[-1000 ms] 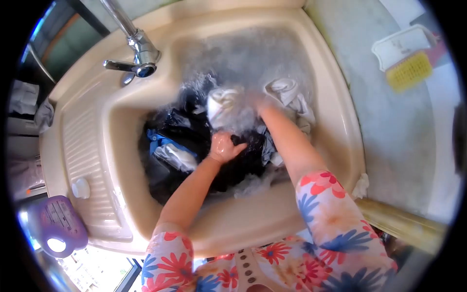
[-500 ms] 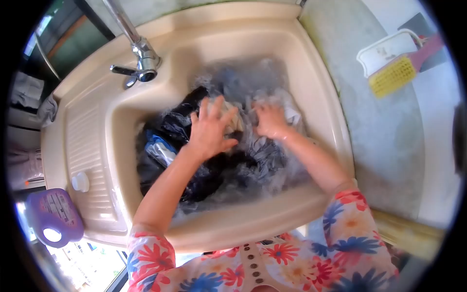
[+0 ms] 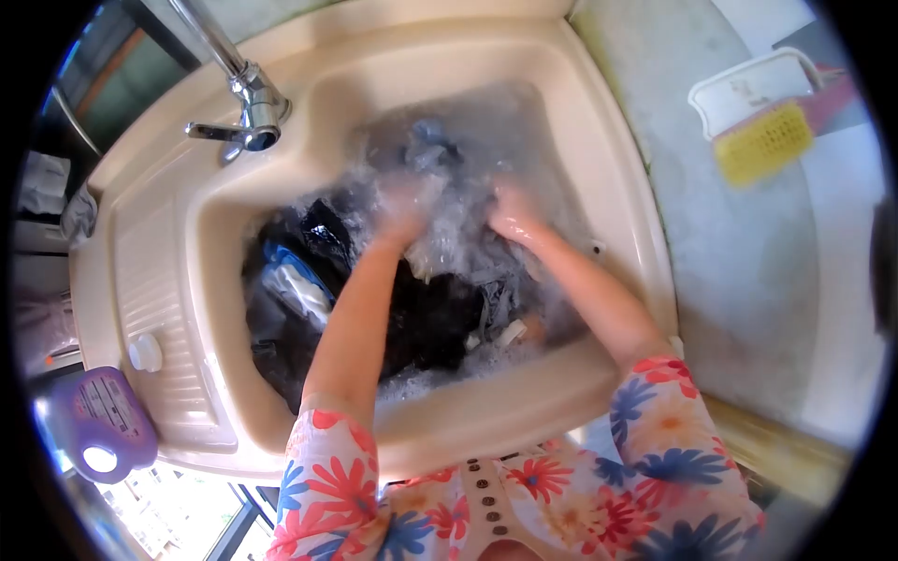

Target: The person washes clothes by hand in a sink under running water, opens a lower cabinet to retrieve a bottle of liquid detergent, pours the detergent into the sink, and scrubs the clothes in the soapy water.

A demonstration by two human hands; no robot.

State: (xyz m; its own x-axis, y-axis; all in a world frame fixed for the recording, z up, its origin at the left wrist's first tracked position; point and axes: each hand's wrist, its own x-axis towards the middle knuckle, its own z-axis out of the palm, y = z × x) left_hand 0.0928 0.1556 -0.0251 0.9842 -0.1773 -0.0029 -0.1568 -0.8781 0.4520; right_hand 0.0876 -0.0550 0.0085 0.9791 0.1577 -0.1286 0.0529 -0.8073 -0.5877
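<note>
Both of my hands are in cloudy, sudsy water among soaked clothes. My left hand (image 3: 404, 213) is smeared by motion and partly under the surface, so its fingers cannot be made out. To its right, my right hand (image 3: 513, 215) dips its fingers into the foam beside grey cloth; what they touch is hidden. Dark garments (image 3: 435, 323) lie below and between my forearms. A blue and white cloth (image 3: 297, 280) floats at the left, next to my left forearm. Farther back, a bluish-grey cloth (image 3: 430, 140) shows through the water.
The beige sink (image 3: 622, 201) surrounds the wash. A chrome faucet (image 3: 257, 112) stands at back left. On the ribbed drainboard (image 3: 154, 280) is a white cap (image 3: 145, 352), with a purple detergent bottle (image 3: 108, 416) nearby. A yellow-bristled brush (image 3: 762, 145) rests by a white dish (image 3: 739, 93) at right.
My left hand, spread above the dark clothes before, has moved back and down into the water. My right hand has dipped lower. The clothes have shifted and the water is churned up.
</note>
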